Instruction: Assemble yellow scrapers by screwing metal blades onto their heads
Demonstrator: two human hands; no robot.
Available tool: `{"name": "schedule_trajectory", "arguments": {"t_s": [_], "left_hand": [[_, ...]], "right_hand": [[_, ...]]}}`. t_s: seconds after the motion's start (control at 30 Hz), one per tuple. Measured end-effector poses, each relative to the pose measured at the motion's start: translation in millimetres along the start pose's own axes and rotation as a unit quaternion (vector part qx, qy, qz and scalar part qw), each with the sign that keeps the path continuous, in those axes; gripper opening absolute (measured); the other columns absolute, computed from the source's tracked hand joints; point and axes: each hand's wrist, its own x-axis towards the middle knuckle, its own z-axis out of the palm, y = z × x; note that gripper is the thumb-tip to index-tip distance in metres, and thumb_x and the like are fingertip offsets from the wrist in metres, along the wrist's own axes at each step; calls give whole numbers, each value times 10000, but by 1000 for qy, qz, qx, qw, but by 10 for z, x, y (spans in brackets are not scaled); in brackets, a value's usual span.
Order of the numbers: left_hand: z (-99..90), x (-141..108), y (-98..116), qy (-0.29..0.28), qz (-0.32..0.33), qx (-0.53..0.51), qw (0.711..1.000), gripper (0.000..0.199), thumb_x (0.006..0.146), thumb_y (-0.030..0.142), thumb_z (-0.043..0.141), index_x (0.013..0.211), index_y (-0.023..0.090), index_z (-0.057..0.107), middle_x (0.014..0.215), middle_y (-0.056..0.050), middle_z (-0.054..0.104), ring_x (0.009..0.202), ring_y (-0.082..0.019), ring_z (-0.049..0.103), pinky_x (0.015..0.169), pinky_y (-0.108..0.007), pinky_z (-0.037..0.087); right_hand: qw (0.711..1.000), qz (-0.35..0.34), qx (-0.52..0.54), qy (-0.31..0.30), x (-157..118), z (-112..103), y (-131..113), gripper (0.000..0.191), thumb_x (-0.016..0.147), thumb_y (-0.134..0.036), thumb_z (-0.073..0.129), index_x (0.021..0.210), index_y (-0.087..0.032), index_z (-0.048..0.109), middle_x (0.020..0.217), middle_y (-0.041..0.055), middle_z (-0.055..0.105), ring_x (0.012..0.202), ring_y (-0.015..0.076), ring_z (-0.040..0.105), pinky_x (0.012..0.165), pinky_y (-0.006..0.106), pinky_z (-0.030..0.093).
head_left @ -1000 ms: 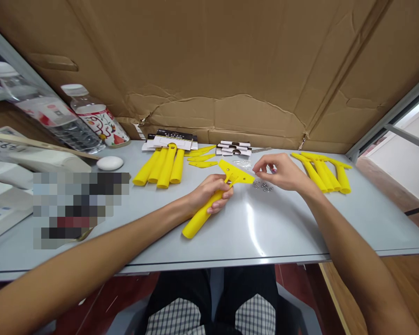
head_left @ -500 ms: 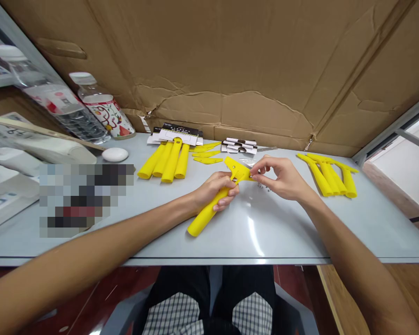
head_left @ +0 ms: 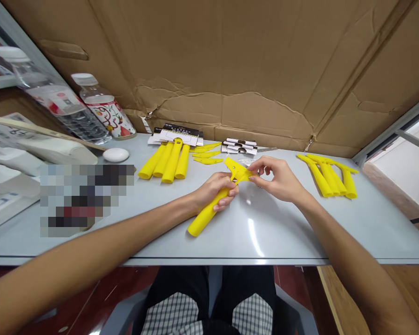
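creased cardboard sheet [head_left: 223, 60] behind, pale grey table [head_left: 275, 242], reddish floor [head_left: 125, 288], white wall [head_left: 415, 158] at right

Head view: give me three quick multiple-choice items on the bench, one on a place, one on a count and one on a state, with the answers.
1. In this view, the white oval object lies where relative to the group of yellow handles?
A) right of them B) left of them C) on top of them

2. How many handles are in that group?
A) two B) three C) four

3. The left hand on the yellow scraper handle is:
A) closed around it B) open beside it C) resting on its tip

Answers:
1 B: the object sits beyond the group's left end.
2 C: four lie side by side.
3 A: the fingers wrap the handle.
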Motion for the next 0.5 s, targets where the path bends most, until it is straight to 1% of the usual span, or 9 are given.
{"name": "schedule_trajectory", "arguments": {"t_s": [0.17, 0.27, 0.33, 0.4, 0.43, 0.47, 0.5], "left_hand": [[-15, 1, -12, -3, -13, 16, 1000, 197, 738, 311, 662, 643, 195, 535, 422, 28, 471, 265, -78, 339, 274, -195, 289], [-6, -10, -9, 2, -12, 16, 1000, 204, 734, 313, 669, 637, 194, 535, 424, 32, 471, 267, -75, 341, 274, -193, 288], [15, -23, 4, 8, -7, 14, 1000, 207, 737, 306, 674, 636, 194, 533, 435, 38, 472, 274, -71, 346, 277, -189, 288], [39, -35, 19, 15, -3, 14, 1000, 210, 740, 299, 674, 632, 193, 528, 442, 43, 465, 280, -67, 349, 280, -185, 285], [50, -39, 25, 20, -1, 14, 1000, 212, 741, 294, 672, 628, 194, 524, 441, 46, 458, 282, -64, 346, 281, -183, 282], [57, -39, 28, 25, 0, 13, 1000, 212, 741, 289, 669, 624, 194, 520, 443, 49, 454, 285, -62, 345, 283, -181, 282], [61, -38, 28, 33, 3, 9, 999, 208, 738, 283, 666, 624, 194, 516, 449, 50, 455, 289, -60, 346, 285, -180, 284]], "right_hand": [[992, 105, 69, 6, 17, 49, 23, 289, 781, -294, 808, 1056, -210, 780, 1013, 47, 736, 843, 185, 610, 693, 337, 469], [988, 125, 91, 7, 34, 25, 22, 318, 750, -330, 846, 1035, -209, 772, 1020, 51, 730, 813, 181, 605, 672, 336, 472], [988, 123, 93, 3, 49, -61, 36, 308, 773, -383, 855, 1011, -210, 765, 1024, 59, 743, 788, 181, 609, 670, 344, 483], [992, 116, 44, 19, 61, -212, 91, 264, 839, -431, 818, 975, -212, 761, 1001, 68, 761, 783, 194, 626, 700, 364, 500], [993, 107, -13, 43, 63, -304, 138, 232, 876, -431, 785, 946, -211, 762, 977, 71, 767, 792, 204, 637, 730, 377, 506], [988, 99, -90, 72, 63, -398, 199, 203, 911, -412, 746, 935, -211, 766, 949, 72, 770, 806, 216, 646, 759, 389, 502], [975, 95, -178, 95, 60, -489, 271, 177, 923, -379, 721, 928, -209, 767, 924, 75, 769, 810, 227, 648, 782, 403, 492]]}}
